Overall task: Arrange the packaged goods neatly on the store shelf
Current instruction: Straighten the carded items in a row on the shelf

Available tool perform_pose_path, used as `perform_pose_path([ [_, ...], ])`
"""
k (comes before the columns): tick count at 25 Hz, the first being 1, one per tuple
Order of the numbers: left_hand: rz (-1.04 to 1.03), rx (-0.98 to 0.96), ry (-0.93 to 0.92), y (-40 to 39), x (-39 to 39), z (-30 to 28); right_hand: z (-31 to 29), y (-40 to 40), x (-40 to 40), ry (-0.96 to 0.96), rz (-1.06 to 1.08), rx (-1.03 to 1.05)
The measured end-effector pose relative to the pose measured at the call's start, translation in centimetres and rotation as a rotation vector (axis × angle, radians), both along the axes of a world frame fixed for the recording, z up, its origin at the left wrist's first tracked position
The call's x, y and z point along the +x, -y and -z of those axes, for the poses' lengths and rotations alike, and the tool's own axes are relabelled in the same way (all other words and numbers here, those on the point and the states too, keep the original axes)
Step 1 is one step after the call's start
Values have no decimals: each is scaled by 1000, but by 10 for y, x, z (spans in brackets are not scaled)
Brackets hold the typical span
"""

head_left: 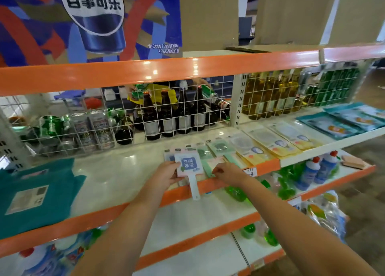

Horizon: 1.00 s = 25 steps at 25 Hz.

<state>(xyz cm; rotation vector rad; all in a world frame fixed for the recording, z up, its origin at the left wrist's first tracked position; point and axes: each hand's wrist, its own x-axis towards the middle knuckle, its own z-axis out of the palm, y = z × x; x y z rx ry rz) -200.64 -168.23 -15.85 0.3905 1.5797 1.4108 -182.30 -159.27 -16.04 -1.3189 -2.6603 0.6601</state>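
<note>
The shelf [116,171], white with an orange front edge, carries a teal packet [35,194] at left and yellow packets [268,142] at right. A pink packaged fan [188,167] lies at the front edge, its white handle overhanging. Left hand [166,174]: grip pinching the fan's left edge. Right hand [227,173]: grip pinching the green packet [208,167] just beside it.

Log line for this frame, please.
left hand: holds pink fan pack | right hand: pinches green pack | shelf: arranging ongoing
</note>
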Motion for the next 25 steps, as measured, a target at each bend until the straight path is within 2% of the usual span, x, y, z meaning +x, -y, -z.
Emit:
perform_pose_path([
  [4,-49,-30,-25,-18,-37,7,1,-20,-26,-22,5,-5],
  [9,-76,-37,-68,-33,-51,6,-5,-44,-53,43,-41,4],
  [13,-112,-45,-170,-45,-55,8,-10,-60,-67,47,-133,29],
  [17,-115,-129,-351,-51,-53,13,-11,-71,-74,39,-188,22],
  [21,-59,-296,-683,-53,-48,13,-10,-75,-81,32,-247,-11],
  [25,-28,-419,-851,-51,-44,15,-7,-71,-88,64,-289,-43],
])
